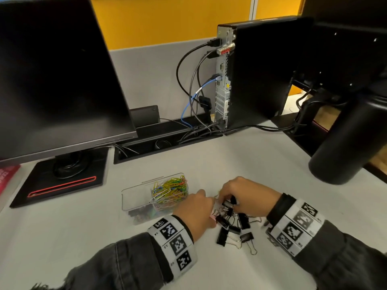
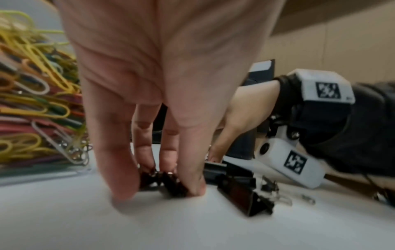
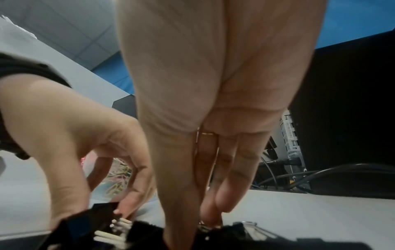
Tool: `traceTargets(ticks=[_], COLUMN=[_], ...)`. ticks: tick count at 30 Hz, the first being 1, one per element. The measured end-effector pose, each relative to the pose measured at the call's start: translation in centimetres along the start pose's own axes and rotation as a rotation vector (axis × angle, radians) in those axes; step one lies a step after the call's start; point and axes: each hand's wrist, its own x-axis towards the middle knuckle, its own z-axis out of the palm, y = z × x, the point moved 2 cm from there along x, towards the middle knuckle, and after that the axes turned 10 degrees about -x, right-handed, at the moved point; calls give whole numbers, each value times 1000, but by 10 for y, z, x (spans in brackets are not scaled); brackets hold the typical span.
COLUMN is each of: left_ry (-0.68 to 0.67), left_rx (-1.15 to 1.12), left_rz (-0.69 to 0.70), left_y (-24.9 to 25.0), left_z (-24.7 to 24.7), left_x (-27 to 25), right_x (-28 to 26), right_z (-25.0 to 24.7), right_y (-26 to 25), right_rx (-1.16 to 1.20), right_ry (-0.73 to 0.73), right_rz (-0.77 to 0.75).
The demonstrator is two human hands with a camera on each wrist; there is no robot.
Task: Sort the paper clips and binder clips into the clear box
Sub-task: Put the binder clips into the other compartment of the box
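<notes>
A clear box (image 1: 134, 197) stands on the white desk, left of my hands. Its far section holds a heap of coloured paper clips (image 1: 169, 190) (image 2: 32, 104); dark clips show dimly in the near section. Several black binder clips (image 1: 232, 227) lie loose between my wrists. My left hand (image 1: 211, 208) (image 2: 162, 182) reaches down, thumb and fingertips pinching small dark binder clips (image 2: 171, 184) against the desk. A larger binder clip (image 2: 243, 197) lies just right of them. My right hand (image 1: 227, 200) (image 3: 198, 225) points down into the pile, fingers curled around a black binder clip (image 1: 229, 204).
A dark monitor (image 1: 58, 80) on a black base (image 1: 60, 181) stands at the back left. A desktop computer (image 1: 257, 70) with cables (image 1: 194, 91) is behind, above a cable slot (image 1: 167, 143). A black cylinder (image 1: 345, 147) juts in at the right.
</notes>
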Motion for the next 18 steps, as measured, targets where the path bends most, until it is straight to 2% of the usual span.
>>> traceTargets(ticks=[4,9,16,18], left_ry=[-17,-42,133,226], left_rx=[-13,-88,-308,-390], left_rz=[4,33,146,200], left_y=[-4,-10,-28,-34], left_z=[6,13,-7,-21], left_x=[-1,-3,-35,-52], right_x=[6,6,2,2], right_z=[0,3,1,1], right_y=[5,9,16,18], right_rx=[-28,-8,102,126], right_ry=[-64,-49,7,6], right_rz=[25,38,28,31])
